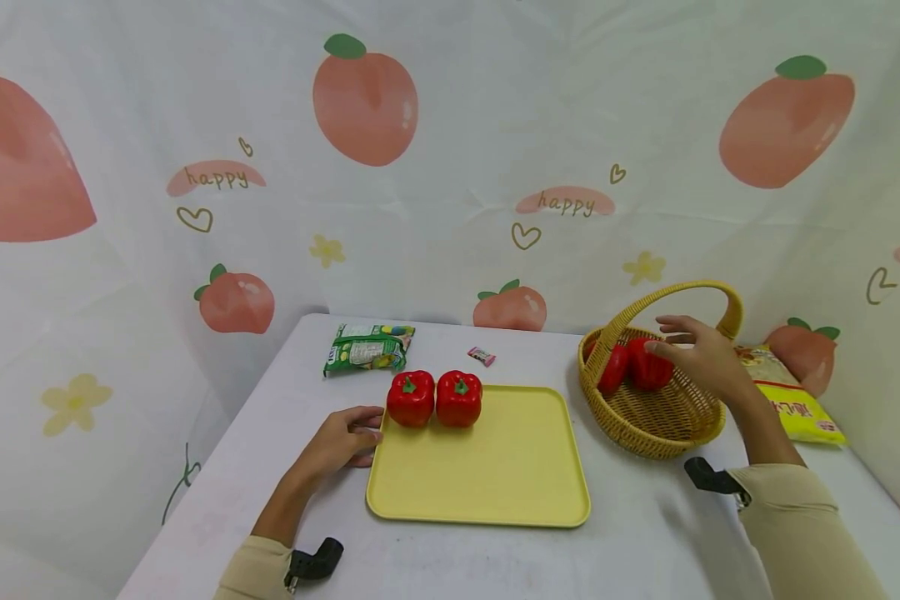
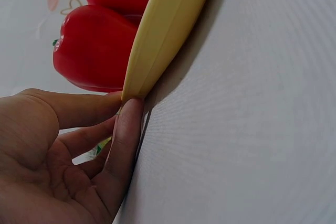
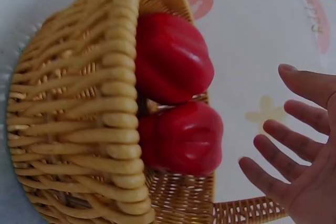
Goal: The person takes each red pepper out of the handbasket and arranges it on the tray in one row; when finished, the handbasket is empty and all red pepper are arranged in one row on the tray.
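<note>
At the left side of the yellow tray (image 1: 510, 467), my left hand (image 1: 347, 437) pinches the rim between thumb and fingers, as the left wrist view shows up close. Two red bell peppers (image 1: 459, 400) with green stems stand side by side in the tray's far left corner. My right hand (image 1: 701, 354) is over the wicker basket (image 1: 648, 446), under its arched handle. Its fingers (image 3: 289, 145) are spread and hold nothing. Inside the basket lie two more red bell peppers (image 3: 181, 137), just apart from the hand in the right wrist view.
A green snack bag (image 1: 369, 348) lies behind the tray at the left. A small pink wrapped candy (image 1: 482, 357) is near the table's back edge. Right of the basket, partly behind the right arm, is a yellow food bag (image 1: 802, 408). A printed cloth hangs behind the table.
</note>
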{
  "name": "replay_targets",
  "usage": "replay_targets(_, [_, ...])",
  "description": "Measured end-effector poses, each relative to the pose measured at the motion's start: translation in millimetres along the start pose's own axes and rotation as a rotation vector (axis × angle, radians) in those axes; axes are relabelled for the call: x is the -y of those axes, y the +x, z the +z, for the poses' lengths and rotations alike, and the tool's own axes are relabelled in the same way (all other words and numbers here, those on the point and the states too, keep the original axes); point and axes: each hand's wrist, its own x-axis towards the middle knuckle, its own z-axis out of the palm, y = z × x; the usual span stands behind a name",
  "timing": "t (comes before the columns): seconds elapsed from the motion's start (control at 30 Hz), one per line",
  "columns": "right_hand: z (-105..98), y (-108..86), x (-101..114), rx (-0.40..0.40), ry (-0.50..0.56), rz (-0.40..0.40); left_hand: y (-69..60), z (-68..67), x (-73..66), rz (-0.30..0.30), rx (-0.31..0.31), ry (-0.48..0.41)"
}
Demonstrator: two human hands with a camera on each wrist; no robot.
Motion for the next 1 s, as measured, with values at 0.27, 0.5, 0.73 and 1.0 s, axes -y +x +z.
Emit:
replay_targets(0.27, [-3,17.5,-8,0.083,0.01,0.078,-0.1,-0.1,-0.8,0.002,0.0,-0.002])
replay_targets(0.5, [-2,25.4,-12,0.136,-0.012,0.057,-0.5,0.3,-1.3,0.004,-0.005,0.006])
replay_targets(0.73, [2,29.5,-19,0.177,-0.039,0.038,-0.6,0.4,-0.5,0.002,-0.006,0.001])
replay_targets(1.0, [4,33.9,-22,0.201,-0.091,0.034,-0.6,0.5,-0.3,0.008,-0.007,-0.005])
